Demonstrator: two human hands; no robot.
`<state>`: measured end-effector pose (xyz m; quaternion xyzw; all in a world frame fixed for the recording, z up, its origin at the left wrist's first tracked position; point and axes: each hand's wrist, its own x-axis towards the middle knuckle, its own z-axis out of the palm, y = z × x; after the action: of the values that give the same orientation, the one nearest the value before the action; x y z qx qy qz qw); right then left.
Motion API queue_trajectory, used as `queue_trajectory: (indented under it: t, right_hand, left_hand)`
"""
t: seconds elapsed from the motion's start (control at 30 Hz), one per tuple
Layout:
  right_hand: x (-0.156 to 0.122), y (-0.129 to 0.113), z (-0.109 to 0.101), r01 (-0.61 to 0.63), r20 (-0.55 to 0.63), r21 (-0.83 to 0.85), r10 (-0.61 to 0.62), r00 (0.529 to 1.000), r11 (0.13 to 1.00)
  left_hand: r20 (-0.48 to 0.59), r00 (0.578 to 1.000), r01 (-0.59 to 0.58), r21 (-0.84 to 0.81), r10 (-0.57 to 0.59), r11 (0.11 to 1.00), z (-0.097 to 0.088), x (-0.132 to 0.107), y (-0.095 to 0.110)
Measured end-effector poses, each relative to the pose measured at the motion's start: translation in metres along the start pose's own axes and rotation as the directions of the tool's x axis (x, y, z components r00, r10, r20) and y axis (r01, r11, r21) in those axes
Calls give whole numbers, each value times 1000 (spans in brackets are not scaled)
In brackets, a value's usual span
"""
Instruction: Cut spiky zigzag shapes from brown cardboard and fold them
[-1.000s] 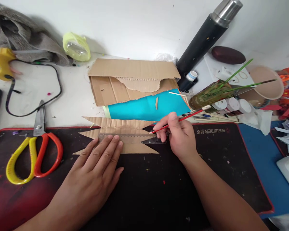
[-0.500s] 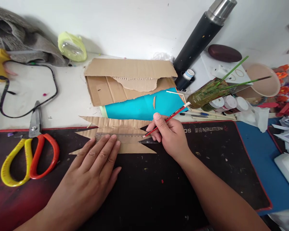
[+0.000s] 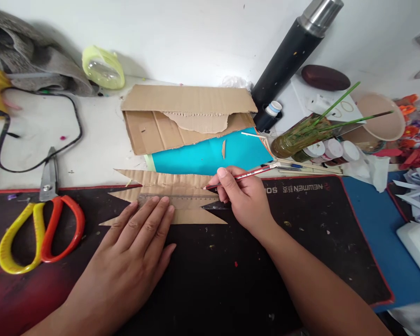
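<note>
Black mat (image 3: 210,280) covering lower frame. Left hand (image 3: 136,247) lying flat, fingers unclenched, across clear ruler (image 3: 189,199) on notched cardboard (image 3: 199,217), frame centre. Right hand (image 3: 248,200) pinching red pencil (image 3: 254,172), tip pointing at cardboard.

A brown corrugated cardboard cutout (image 3: 171,186) lies flat, its ends cut into sharp points, on the black desk mat (image 3: 210,275). Across it, lengthwise, sits a clear plastic ruler (image 3: 191,200), markings along its far edge. A red pencil (image 3: 257,171) slants low, its sharpened tip meeting the cardboard beyond the ruler; I can't tell whether it touches.
</note>
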<state>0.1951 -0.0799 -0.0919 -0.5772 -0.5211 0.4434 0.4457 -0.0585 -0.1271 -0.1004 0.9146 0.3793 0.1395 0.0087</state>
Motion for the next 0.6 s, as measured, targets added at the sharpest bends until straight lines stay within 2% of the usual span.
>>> queue_trajectory:
  t: [0.47, 0.6]
  right_hand:
    - [0, 0, 0, 39, 23, -52, -38, 999, 998]
    - [0, 0, 0, 33, 27, -51, -31, 999, 998]
  left_hand:
    - [1, 999, -45, 24, 45, 999, 0, 1, -1]
    - [12, 1000, -25, 0, 25, 1000, -1, 1, -1]
